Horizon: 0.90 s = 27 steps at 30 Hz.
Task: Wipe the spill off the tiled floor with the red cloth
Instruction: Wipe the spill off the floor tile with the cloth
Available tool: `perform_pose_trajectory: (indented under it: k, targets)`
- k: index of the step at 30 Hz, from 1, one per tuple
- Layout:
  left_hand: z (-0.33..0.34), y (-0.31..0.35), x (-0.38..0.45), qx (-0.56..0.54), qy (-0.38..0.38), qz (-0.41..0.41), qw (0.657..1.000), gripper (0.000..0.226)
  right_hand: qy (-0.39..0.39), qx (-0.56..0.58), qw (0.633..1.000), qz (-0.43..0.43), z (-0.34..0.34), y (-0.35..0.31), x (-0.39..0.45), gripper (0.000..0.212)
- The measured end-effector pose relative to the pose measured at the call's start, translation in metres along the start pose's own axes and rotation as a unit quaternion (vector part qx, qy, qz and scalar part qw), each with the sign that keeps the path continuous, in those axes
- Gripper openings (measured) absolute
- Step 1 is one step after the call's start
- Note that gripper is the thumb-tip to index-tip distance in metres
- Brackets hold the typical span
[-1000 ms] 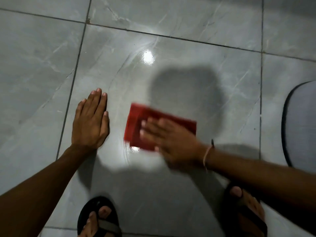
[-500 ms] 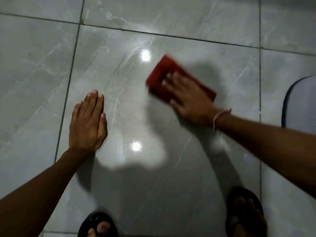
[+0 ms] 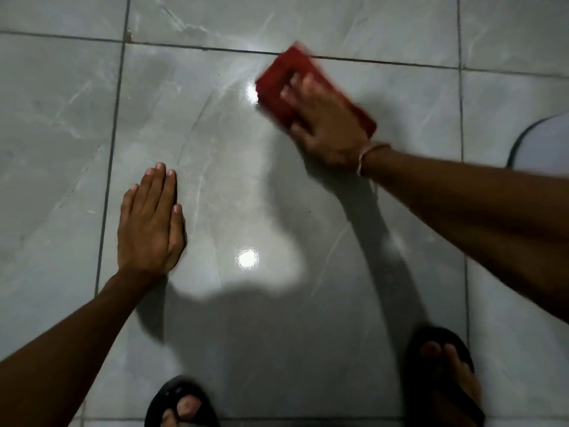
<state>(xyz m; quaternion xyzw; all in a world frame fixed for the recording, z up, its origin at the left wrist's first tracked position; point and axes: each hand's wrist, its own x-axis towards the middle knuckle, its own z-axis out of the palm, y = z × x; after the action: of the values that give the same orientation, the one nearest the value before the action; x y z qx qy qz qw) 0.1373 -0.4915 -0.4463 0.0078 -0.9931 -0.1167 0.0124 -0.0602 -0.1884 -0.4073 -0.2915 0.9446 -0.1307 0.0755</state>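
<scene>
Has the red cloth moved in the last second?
Yes. The cloth slid forward and rightward, and now reaches the far grout line.

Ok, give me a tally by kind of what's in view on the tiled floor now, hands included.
Hands: 2 (left hand, right hand)
Red cloth: 1
Black sandals: 2 (left sandal, right sandal)
Wrist band: 1
Pale dark-rimmed thing, right edge: 1
Total: 7

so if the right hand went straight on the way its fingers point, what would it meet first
Nothing solid, it seems. The right hand, flat on the cloth, points up-left; ahead lies bare tile, then a grout line, free as far as the picture shows.
</scene>
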Motion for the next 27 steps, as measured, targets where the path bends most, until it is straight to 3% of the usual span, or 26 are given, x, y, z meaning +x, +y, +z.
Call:
perform_pose_trajectory:
  k: [2, 5, 8, 10, 12, 14, 16, 17, 19, 22, 24, 27]
  targets:
    - [-0.001, 0.0, 0.0, 0.0, 0.0, 0.0, 1.0, 0.06, -0.025, 0.032, 0.992, -0.118, 0.028, -0.041, -0.08, 0.061]
    - [0.0, -0.001, 0.0, 0.0, -0.005, 0.002, 1.0, 0.061, -0.142, 0.073, 0.948, -0.276, 0.056, -0.093, -0.239, 0.057]
    - [0.002, -0.002, -0.001, 0.003, 0.004, 0.003, 1.0, 0.061, -0.179, 0.045, 0.929, -0.322, 0.048, -0.051, -0.293, 0.061]
    - [0.003, -0.002, 0.0, 0.004, 0.011, 0.009, 1.0, 0.06, -0.148, -0.008, 0.957, -0.251, 0.026, 0.009, -0.267, 0.061]
    - [0.003, -0.002, -0.001, 0.004, 0.012, 0.007, 1.0, 0.06, -0.084, -0.05, 0.991, -0.093, 0.001, 0.074, -0.217, 0.059]
    - [0.003, -0.001, 0.0, -0.001, 0.01, 0.0, 1.0, 0.061, -0.018, -0.064, 0.996, 0.064, -0.023, 0.114, -0.151, 0.061]
    - [0.002, 0.001, 0.001, -0.005, 0.007, 0.002, 1.0, 0.061, 0.034, -0.066, 0.987, 0.139, -0.02, 0.099, -0.091, 0.063]
    - [0.002, 0.001, 0.002, -0.008, 0.004, 0.004, 1.0, 0.061, 0.049, -0.065, 0.989, 0.124, -0.01, 0.074, -0.074, 0.063]
    - [0.0, 0.0, 0.001, -0.01, 0.002, 0.001, 1.0, 0.061, 0.04, -0.054, 0.998, 0.003, 0.023, 0.006, -0.073, 0.063]
    - [0.0, 0.001, -0.001, -0.014, 0.006, 0.004, 1.0, 0.061, -0.066, -0.027, 0.97, -0.231, 0.063, -0.072, -0.156, 0.063]
    - [0.001, -0.002, -0.002, -0.007, 0.015, 0.012, 1.0, 0.06, -0.126, -0.015, 0.942, -0.31, 0.063, -0.067, -0.211, 0.062]
    - [0.003, -0.004, 0.0, -0.003, 0.02, 0.015, 1.0, 0.06, -0.134, -0.059, 0.945, -0.291, 0.041, 0.004, -0.242, 0.061]
